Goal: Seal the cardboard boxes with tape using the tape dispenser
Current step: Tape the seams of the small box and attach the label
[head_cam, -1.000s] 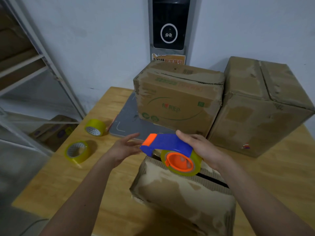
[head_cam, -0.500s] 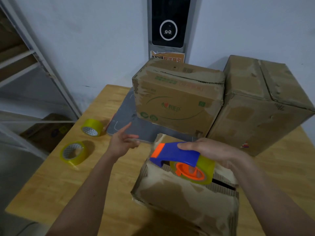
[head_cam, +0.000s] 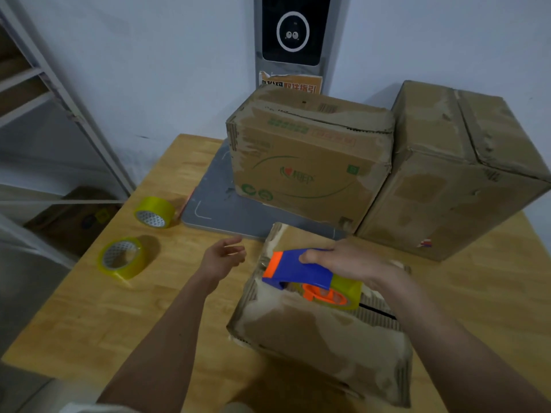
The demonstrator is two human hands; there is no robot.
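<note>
I see the tape dispenser (head_cam: 301, 271), blue with an orange front and hub and a yellow-green roll, sitting on top of the nearest cardboard box (head_cam: 322, 332), close to its far left corner. My right hand (head_cam: 343, 263) is grasping the dispenser from above, fingers curled over the blue body. The box stands on the wooden counter (head_cam: 125, 317) right in front of me; its top flaps show a dark slit on the right side. My left hand (head_cam: 222, 257) hovers over the counter just left of that box, released, fingers loosely spread and holding nothing.

Behind the near box a printed cardboard box (head_cam: 307, 162) rests on a grey flat platform (head_cam: 214, 210), and a taller plain cardboard box (head_cam: 459, 171) stands just beside it on the right. Two yellow tape rolls lie on the counter to the left: one (head_cam: 153, 211) near the platform's edge, the other (head_cam: 122, 257) closer to me. A metal shelf frame (head_cam: 68, 108) stands at far left, and a dark wall panel (head_cam: 292, 28) hangs behind the boxes.
</note>
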